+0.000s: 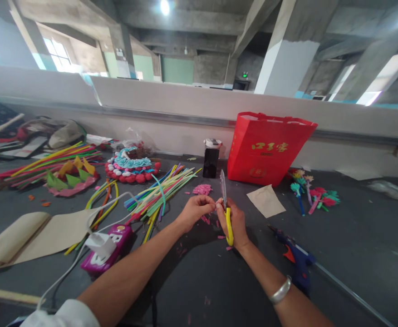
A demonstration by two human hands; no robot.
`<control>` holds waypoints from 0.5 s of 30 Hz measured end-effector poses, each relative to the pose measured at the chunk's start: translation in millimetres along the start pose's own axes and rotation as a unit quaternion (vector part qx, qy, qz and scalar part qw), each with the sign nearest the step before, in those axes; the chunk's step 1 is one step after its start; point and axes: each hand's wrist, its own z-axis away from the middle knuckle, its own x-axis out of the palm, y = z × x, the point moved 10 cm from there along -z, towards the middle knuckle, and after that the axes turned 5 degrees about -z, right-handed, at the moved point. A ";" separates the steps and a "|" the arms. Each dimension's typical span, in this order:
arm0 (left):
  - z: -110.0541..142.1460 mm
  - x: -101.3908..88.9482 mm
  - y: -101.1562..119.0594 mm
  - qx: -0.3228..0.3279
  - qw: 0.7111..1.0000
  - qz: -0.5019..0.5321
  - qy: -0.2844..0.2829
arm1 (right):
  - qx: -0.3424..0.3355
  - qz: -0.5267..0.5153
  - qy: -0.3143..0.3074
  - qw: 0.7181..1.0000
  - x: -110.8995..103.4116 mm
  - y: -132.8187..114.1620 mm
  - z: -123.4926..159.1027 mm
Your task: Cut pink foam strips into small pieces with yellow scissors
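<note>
My right hand (235, 222) is wrapped round a pair of scissors (229, 227) with yellow handles, the blades pointing up and away from me. Close beside it, my left hand (195, 211) pinches thumb and forefinger together, almost touching the right fingertips. Whatever sits in that pinch is too small to make out. Just beyond the hands lies a little heap of pink cut pieces (202, 189). More pink scraps (205, 220) are scattered on the dark table under and around my fingers.
Left of my hands lie a bundle of coloured pipe cleaners (164, 190), a purple power strip (108, 254) and an open notebook (49, 236). A black bottle (211, 159) and red bag (270, 147) stand behind. A glue gun (297, 259) and craft flowers (321, 197) lie right.
</note>
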 end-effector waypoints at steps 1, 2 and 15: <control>-0.4 -0.2 -0.1 0.001 1.000 0.000 -0.001 | -0.001 0.000 -0.001 1.000 0.2 -0.7 0.4; -0.7 -0.1 -0.2 0.002 1.000 -0.001 -0.004 | -0.002 0.000 -0.002 1.000 0.4 -1.4 0.8; -1.0 -17.1 9.1 0.027 0.984 0.162 0.069 | 0.028 0.070 0.030 0.997 -4.5 14.6 -0.1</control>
